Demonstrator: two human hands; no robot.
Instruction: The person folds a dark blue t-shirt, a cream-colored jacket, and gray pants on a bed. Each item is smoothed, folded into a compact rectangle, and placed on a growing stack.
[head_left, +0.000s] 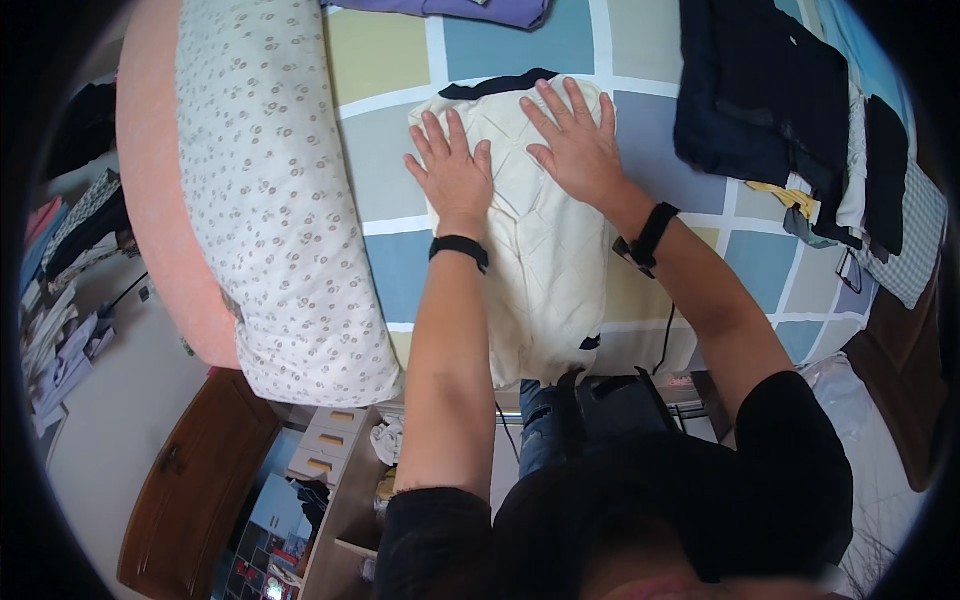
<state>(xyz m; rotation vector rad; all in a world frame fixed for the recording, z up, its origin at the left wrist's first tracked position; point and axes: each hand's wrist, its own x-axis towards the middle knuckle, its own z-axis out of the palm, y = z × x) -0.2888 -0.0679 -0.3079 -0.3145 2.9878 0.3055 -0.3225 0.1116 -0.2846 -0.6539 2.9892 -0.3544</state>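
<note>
A cream knitted garment with dark trim lies folded lengthwise on the checked bed sheet in front of me. My left hand rests flat on its upper left part, fingers spread. Flat on its upper right part lies my right hand, fingers also apart and reaching close to the dark trim. Neither hand grips the cloth. Both wrists wear black bands. The garment's lower end reaches the bed's near edge.
A floral quilt with a pink side is folded at the left. Dark folded clothes lie at the right, with glasses nearby. A purple cloth is at the top. A wooden door stands lower left.
</note>
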